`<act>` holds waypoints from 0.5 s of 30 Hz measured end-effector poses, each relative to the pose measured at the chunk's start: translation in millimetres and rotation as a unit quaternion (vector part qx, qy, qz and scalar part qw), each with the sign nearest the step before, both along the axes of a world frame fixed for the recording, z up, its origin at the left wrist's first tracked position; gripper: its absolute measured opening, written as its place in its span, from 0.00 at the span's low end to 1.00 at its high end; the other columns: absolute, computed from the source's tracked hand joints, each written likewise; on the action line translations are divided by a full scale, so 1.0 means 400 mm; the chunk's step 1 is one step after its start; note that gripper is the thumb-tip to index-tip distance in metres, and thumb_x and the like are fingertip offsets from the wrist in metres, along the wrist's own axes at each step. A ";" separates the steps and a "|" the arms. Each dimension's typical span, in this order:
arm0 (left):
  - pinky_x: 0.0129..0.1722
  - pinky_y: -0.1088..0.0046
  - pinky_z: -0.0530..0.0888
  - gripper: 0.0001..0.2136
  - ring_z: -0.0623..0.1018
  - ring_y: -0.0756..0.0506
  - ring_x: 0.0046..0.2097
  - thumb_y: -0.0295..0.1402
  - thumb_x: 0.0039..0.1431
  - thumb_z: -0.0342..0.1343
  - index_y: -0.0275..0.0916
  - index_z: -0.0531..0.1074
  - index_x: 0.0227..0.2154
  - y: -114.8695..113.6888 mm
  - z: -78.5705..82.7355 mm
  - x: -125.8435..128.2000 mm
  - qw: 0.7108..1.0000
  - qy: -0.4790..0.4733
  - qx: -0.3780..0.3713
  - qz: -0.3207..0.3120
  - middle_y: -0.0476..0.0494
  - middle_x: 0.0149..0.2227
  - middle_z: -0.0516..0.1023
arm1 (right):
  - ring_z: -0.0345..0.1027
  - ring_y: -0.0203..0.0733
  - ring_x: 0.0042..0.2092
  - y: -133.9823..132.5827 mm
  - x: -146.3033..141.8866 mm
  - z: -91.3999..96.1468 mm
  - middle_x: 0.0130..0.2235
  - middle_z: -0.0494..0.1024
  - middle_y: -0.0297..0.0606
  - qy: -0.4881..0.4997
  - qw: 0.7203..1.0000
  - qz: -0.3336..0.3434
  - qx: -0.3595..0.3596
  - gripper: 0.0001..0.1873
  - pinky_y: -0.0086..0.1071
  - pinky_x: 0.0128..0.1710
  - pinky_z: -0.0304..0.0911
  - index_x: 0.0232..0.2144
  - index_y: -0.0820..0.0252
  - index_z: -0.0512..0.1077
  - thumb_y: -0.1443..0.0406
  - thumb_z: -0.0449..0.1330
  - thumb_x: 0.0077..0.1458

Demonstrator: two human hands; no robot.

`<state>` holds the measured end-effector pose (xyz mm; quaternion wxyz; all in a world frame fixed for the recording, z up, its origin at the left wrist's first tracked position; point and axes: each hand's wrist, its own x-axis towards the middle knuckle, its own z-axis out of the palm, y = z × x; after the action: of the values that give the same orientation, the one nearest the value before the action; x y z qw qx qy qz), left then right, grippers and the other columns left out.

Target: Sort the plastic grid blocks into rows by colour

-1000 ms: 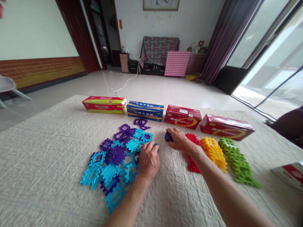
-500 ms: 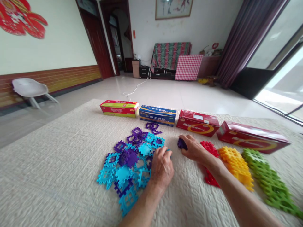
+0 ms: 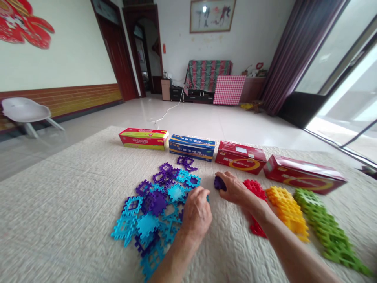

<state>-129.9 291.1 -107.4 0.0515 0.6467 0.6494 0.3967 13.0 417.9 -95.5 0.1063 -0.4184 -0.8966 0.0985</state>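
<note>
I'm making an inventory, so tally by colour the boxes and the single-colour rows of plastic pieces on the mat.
Red-and-yellow box: 1
Blue box: 1
Dark red boxes: 2
Red row: 1
Yellow row: 1
Green row: 1
Total: 7
The mixed purple and light-blue pile isn't counted.

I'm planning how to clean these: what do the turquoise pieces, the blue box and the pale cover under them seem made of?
Turquoise pieces: most likely moulded plastic, smooth with a slight sheen; even colour, regular teeth.
Blue box: probably printed cardboard, smooth; flat panels, straight folded edges, lettering.
Pale cover: seemingly quilted fabric, matte; puckered surface. The fibre can't be told.
</note>
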 end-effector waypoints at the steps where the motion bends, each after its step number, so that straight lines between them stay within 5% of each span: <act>1: 0.50 0.66 0.73 0.16 0.76 0.44 0.47 0.19 0.57 0.44 0.35 0.74 0.41 0.003 0.002 -0.011 1.000 0.000 0.010 0.012 0.39 0.41 0.77 | 0.67 0.47 0.45 -0.004 -0.007 -0.001 0.44 0.70 0.47 0.006 1.000 0.007 0.000 0.31 0.35 0.46 0.61 0.53 0.64 0.64 0.71 0.56 0.43; 6: 0.51 0.63 0.72 0.15 0.75 0.42 0.47 0.20 0.59 0.45 0.35 0.75 0.41 0.016 0.005 -0.098 0.993 0.027 0.051 0.100 0.39 0.42 0.78 | 0.69 0.45 0.43 -0.034 -0.048 0.006 0.43 0.71 0.47 0.034 0.999 0.036 -0.010 0.32 0.34 0.45 0.64 0.54 0.66 0.63 0.70 0.57 0.43; 11: 0.49 0.63 0.73 0.15 0.76 0.42 0.46 0.20 0.58 0.45 0.36 0.76 0.39 0.015 -0.005 -0.152 0.987 0.034 0.045 0.149 0.40 0.40 0.79 | 0.63 0.47 0.55 -0.047 -0.110 0.045 0.55 0.67 0.50 0.064 0.996 0.059 0.005 0.33 0.35 0.53 0.60 0.56 0.64 0.62 0.71 0.56 0.44; 15: 0.49 0.63 0.72 0.15 0.75 0.42 0.46 0.19 0.57 0.45 0.35 0.76 0.39 0.014 -0.006 -0.151 0.987 0.027 0.034 0.153 0.40 0.41 0.79 | 0.68 0.48 0.49 -0.047 -0.184 0.061 0.48 0.74 0.47 0.052 0.996 0.078 0.001 0.26 0.36 0.48 0.62 0.50 0.62 0.69 0.68 0.58 0.45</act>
<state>-190.3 296.7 -109.7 -0.0493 0.5513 0.7283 0.4041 -60.4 399.1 -71.1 0.1452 -0.3416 -0.9198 0.1272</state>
